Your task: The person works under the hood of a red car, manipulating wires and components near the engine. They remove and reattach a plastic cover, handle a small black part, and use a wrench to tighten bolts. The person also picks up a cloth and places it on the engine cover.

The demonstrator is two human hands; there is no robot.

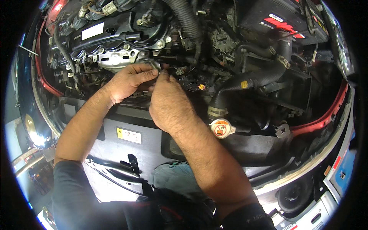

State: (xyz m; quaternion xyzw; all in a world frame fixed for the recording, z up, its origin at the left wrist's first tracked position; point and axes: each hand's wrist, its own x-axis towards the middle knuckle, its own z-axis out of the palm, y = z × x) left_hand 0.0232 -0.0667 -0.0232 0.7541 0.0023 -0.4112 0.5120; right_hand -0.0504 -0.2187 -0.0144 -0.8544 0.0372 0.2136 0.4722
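My left hand and my right hand meet over the engine, just below the silver metal shield on the engine's front. My left thumb and fingers pinch a small metallic part, its shape hard to make out. My right hand's fingers curl inward at that same spot; what they hold is hidden behind the hand. A small connector and a yellow dipstick handle sit to the right of my hands, with the black engine cover above them.
A battery sits at upper right. A thick hose runs down to the radiator cap. The grey front panel crosses below my forearms. Red body edges and curved chrome-trimmed lamps flank the engine bay.
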